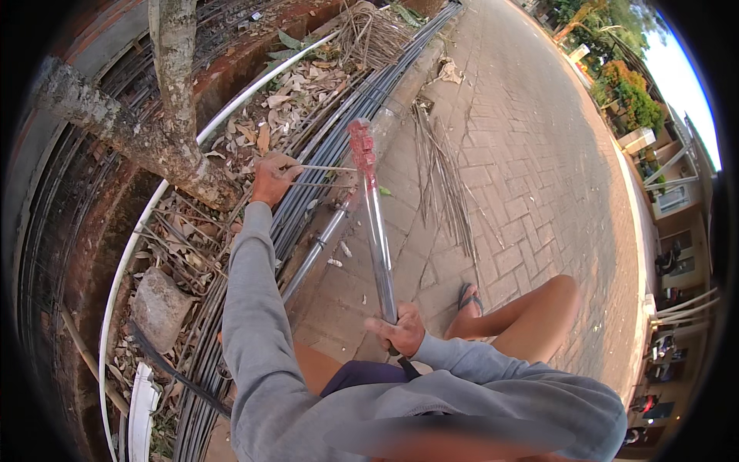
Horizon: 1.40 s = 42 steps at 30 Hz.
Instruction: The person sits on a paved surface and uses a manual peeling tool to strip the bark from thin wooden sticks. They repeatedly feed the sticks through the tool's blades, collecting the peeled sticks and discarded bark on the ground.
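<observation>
My right hand (404,329) is closed around the lower end of one long metal handle of a bolt cutter (378,242). The cutter's head is red and worn, raised at the far end of that handle. Its other handle (316,251) slants down to the left, low beside the kerb. With thumb and fingers, my left hand (274,178) pinches a thin metal rod (329,168) that runs across to the cutter's head. A second thin length (320,185) runs just below it; whether the two are joined is hidden by my fingers. The jaws are not clearly visible.
A bundle of long steel bars (369,95) lies along the kerb. Short rods (444,179) are heaped on the brick paving (519,190). Bent rods (372,34) pile up farther off. Left are a tree trunk (173,153), a white pipe (124,260) and a rock (161,309).
</observation>
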Each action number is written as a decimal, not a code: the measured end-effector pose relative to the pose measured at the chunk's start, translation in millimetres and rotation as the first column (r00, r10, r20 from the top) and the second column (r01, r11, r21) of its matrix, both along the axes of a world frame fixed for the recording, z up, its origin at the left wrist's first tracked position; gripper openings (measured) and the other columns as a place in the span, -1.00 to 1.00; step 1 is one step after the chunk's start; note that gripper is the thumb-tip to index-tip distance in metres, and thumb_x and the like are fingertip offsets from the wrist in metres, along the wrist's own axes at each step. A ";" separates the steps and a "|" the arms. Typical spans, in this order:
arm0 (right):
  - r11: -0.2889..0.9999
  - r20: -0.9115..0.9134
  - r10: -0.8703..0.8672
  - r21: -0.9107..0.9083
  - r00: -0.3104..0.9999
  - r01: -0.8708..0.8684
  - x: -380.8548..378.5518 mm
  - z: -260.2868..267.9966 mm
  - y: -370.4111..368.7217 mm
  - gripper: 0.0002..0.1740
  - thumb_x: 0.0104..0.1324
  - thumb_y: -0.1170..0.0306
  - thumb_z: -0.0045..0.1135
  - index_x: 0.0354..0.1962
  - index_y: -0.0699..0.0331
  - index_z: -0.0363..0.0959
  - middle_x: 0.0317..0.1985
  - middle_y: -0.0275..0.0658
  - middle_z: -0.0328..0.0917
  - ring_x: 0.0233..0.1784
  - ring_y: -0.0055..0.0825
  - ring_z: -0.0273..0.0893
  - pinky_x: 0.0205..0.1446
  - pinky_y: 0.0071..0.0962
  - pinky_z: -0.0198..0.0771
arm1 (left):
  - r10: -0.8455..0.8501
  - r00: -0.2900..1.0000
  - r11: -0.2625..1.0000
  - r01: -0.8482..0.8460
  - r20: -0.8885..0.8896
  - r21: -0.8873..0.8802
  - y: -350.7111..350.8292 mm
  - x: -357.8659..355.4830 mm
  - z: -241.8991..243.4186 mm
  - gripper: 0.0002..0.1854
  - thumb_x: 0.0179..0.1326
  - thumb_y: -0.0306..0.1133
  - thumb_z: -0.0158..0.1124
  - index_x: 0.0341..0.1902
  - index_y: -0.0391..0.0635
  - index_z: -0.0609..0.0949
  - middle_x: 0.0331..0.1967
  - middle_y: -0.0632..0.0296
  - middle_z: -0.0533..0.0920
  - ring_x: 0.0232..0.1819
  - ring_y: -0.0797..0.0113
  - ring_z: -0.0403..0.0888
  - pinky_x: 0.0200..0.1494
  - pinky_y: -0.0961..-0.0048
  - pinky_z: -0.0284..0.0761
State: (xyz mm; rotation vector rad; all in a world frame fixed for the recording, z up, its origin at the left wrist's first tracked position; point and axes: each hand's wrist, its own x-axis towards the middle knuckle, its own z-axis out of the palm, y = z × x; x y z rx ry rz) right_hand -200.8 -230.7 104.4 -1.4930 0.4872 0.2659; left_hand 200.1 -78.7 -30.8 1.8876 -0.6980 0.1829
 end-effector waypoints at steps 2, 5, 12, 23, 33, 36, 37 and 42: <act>0.980 0.006 0.068 -0.186 0.998 -0.065 -11.5 -1.5 -34.5 -0.59 0.38 0.26 0.40 -0.57 0.20 0.40 -0.73 -0.40 0.42 -0.72 -0.67 0.35 -0.67 -0.51 0.19 | -0.051 0.998 0.999 0.051 -0.042 -0.001 2.4 12.1 11.5 -0.84 0.13 -0.41 0.57 -0.23 -0.14 0.80 -0.25 0.12 0.77 -0.14 0.22 0.69 -0.04 0.30 0.56; 0.976 0.015 0.037 -0.215 0.999 -0.033 -31.5 5.6 -70.7 -0.59 0.36 0.29 0.42 -0.56 0.25 0.41 -0.75 -0.38 0.40 -0.71 -0.60 0.39 -0.64 -0.53 0.24 | -0.036 0.971 0.994 0.009 -0.235 -0.113 3.0 43.1 45.6 -0.84 0.17 -0.40 0.55 -0.21 -0.16 0.79 -0.30 0.23 0.77 -0.18 0.37 0.65 -0.07 0.36 0.53; 0.991 -0.140 -0.116 -0.090 0.983 0.104 -54.4 1.6 -103.7 -0.63 0.32 0.32 0.42 -0.55 0.22 0.41 -0.73 -0.34 0.41 -0.75 -0.57 0.36 -0.70 -0.49 0.22 | 0.048 0.870 0.901 -0.249 -0.490 -0.354 -1.7 9.4 85.3 -0.83 0.32 -0.40 0.44 -0.27 -0.29 0.74 -0.38 0.36 0.68 -0.34 0.53 0.49 -0.25 0.47 0.38; 0.901 -0.552 -0.247 0.173 0.797 0.398 -42.1 -153.6 -134.5 -0.72 0.30 0.43 0.35 -0.45 0.14 0.34 -0.64 -0.36 0.31 -0.71 -0.48 0.32 -0.65 -0.36 0.23 | 0.013 0.618 0.490 -0.689 -0.786 -0.534 -31.0 -152.8 77.1 -0.92 0.41 -0.43 0.36 -0.26 -0.12 0.69 -0.52 0.39 0.55 -0.53 0.56 0.39 -0.47 0.50 0.21; 0.962 -0.483 0.239 0.000 0.842 -0.273 -14.1 -255.6 -163.6 -0.60 0.21 0.27 0.38 -0.11 0.37 0.54 -0.28 -0.03 0.62 -0.36 -0.13 0.63 -0.22 -0.13 0.56 | -0.115 0.568 0.439 -0.707 -0.815 -0.554 -80.1 -228.3 143.2 -0.86 0.47 -0.28 0.33 -0.17 -0.01 0.56 -0.49 0.37 0.52 -0.47 0.49 0.44 -0.47 0.45 0.27; 0.899 -0.476 0.198 -0.260 0.857 -0.352 -1.4 -233.7 -164.3 -0.44 0.21 0.12 0.39 -0.01 0.40 0.57 -0.14 0.06 0.67 -0.21 -0.02 0.68 -0.03 -0.14 0.59 | -0.177 0.598 0.460 -0.652 -0.782 -0.603 -89.1 -240.6 154.2 -0.84 0.48 -0.25 0.32 -0.13 0.02 0.53 -0.47 0.39 0.52 -0.45 0.48 0.46 -0.47 0.45 0.31; 0.847 -0.435 0.089 -0.440 0.896 -0.298 9.8 -219.7 -162.3 -0.39 0.20 0.07 0.39 0.02 0.40 0.57 -0.09 0.09 0.68 -0.16 0.01 0.69 0.04 -0.14 0.60 | -0.177 0.601 0.500 -0.628 -0.779 -0.597 -88.2 -243.5 157.5 -0.84 0.48 -0.25 0.32 -0.14 0.03 0.52 -0.47 0.38 0.53 -0.46 0.48 0.46 -0.46 0.45 0.33; 0.923 0.119 -0.104 0.380 0.987 0.052 81.2 -116.9 -190.1 -0.45 0.56 -0.01 0.06 0.21 0.28 0.48 -0.15 -0.24 0.67 -0.22 -0.45 0.67 -0.27 -0.39 0.59 | -0.132 0.488 0.742 -0.528 -0.863 -0.412 -64.1 -240.9 161.3 -0.81 0.44 -0.27 0.36 -0.25 0.05 0.51 -0.48 0.37 0.56 -0.51 0.48 0.46 -0.51 0.50 0.33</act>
